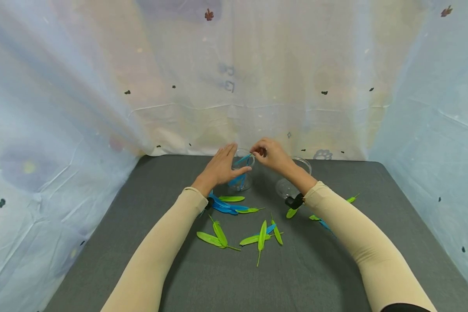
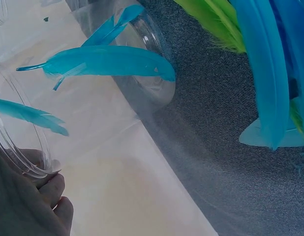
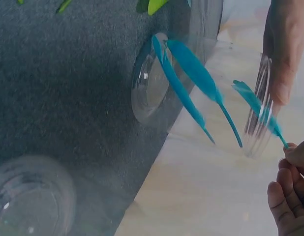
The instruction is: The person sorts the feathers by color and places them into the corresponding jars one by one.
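Note:
A clear jar [image 1: 249, 184] stands near the back edge of the table, with blue feathers [image 3: 194, 69] inside it. My left hand [image 1: 220, 167] holds this jar near its rim, fingers on the far side and thumb across the front. Between thumb and fingertips, my right hand [image 1: 272, 155] pinches a blue feather [image 3: 256, 104] by its quill. The feather's soft end points down into the jar's mouth, and its quill end sticks out past the rim toward my right hand.
Another clear jar [image 1: 285, 188] is just to the right, partly behind my right forearm. Blue feathers [image 1: 224, 207] are bunched beside my left wrist. Several green feathers [image 1: 262, 236] lie scattered nearer the front, and others lie under my right arm. A patterned cloth [image 1: 257, 78] hangs behind the table.

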Demonstrator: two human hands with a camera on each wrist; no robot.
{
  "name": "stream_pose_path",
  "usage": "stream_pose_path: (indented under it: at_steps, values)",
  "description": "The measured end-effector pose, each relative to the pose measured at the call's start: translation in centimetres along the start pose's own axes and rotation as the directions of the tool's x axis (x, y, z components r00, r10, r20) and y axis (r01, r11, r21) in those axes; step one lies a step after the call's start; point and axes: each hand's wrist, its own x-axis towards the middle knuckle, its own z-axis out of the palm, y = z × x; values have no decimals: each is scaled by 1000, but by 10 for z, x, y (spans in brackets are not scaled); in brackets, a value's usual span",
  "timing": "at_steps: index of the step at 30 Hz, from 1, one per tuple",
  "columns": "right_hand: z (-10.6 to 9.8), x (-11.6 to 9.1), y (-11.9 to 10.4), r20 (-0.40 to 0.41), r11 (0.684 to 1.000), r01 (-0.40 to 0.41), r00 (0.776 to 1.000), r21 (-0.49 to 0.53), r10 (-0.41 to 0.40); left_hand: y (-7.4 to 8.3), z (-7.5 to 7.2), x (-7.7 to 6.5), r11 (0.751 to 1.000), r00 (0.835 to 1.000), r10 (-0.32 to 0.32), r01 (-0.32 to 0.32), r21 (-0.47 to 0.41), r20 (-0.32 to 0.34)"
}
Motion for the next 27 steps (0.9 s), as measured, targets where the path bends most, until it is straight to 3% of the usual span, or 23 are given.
stream_pose_path:
  at_steps: [10, 17, 27]
  values:
    - [9, 4, -6, 57, 999, -35, 998, 31, 33, 0, 0, -1, 1000, 1000, -7, 7, 8, -2]
    - [5, -9, -8, 9, 995, -53, 999, 79, 52, 1, 0, 0, 1000, 1000, -15, 15, 8, 10]
    - [-8, -37, -11, -59, 994, -12, 998, 113, 19, 1, 1, 1, 1000, 1000, -23, 23, 10, 10]
